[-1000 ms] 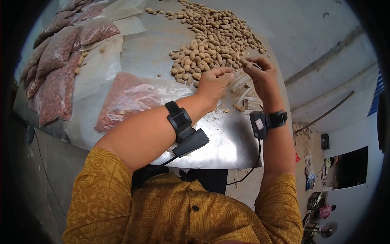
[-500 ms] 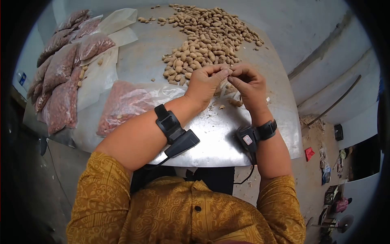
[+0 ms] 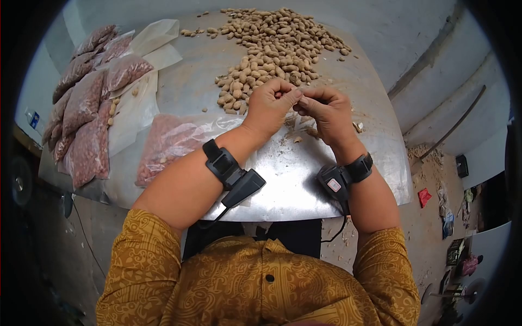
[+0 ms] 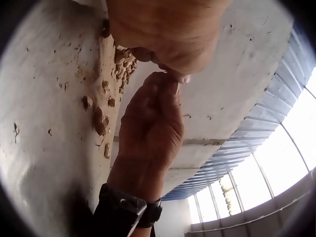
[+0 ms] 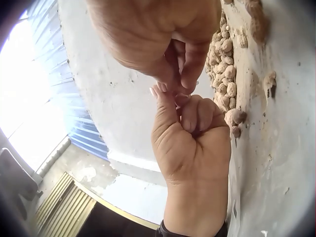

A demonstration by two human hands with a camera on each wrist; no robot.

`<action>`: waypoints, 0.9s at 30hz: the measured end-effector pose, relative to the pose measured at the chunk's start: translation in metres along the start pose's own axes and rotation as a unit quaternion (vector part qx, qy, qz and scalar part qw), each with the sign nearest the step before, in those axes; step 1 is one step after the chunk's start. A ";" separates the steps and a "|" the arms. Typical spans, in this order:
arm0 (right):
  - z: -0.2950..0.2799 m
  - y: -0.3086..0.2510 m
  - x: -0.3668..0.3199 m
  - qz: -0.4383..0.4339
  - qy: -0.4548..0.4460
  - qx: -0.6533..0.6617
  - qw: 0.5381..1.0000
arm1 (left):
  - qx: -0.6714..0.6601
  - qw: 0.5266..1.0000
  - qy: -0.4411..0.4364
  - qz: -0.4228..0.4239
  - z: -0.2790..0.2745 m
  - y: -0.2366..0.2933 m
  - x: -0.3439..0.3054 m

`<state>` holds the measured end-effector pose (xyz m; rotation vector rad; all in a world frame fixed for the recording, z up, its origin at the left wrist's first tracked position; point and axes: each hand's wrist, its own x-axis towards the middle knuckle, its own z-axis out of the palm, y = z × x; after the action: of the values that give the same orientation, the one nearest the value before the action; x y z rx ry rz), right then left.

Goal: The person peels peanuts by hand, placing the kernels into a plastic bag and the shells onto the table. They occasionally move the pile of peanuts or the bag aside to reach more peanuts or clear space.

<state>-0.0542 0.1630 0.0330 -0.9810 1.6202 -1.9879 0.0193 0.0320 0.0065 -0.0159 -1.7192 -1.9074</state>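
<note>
My left hand [image 3: 269, 108] and right hand [image 3: 329, 117] meet fingertip to fingertip just in front of a heap of unshelled peanuts [image 3: 272, 49]. Thumbs and forefingers of both pinch a peanut, almost wholly hidden by the fingers. A reddish bit shows inside the curled fingers of the left. In the right wrist view, the left hand [image 5: 192, 143] comes up from below with its fingers folded into the palm, and a pinkish piece [image 5: 182, 98] shows at the tips. The left wrist view has the right hand [image 4: 150, 123] reaching up to the other thumb. Shell bits [image 3: 298, 139] lie beneath.
A clear bag of red peanut kernels [image 3: 168, 138] lies flat by my left forearm. Several filled bags [image 3: 84, 103] are piled at the table's left, beside empty plastic bags [image 3: 155, 38] and a few loose peanuts [image 3: 112, 110]. A wall [image 3: 418, 49] stands behind the metal table [image 3: 293, 195].
My hands were apart a second ago, the right one raised with a peanut. It came left and down to the left hand, and their fingertips now work together.
</note>
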 end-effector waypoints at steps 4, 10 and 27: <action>0.001 0.002 0.000 0.023 0.005 0.050 0.998 | 0.019 1.000 0.005 0.022 -0.001 0.002 0.001; 0.004 0.004 0.001 0.072 0.040 0.155 0.985 | -0.069 0.997 0.018 -0.029 0.005 0.006 0.000; 0.001 0.016 0.005 0.027 0.122 0.133 0.983 | -0.331 0.921 -0.007 -0.207 0.005 0.000 -0.001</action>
<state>-0.0591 0.1549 0.0189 -0.6090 1.4284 -2.2851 0.0182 0.0373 0.0072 0.0846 -1.0552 -2.7289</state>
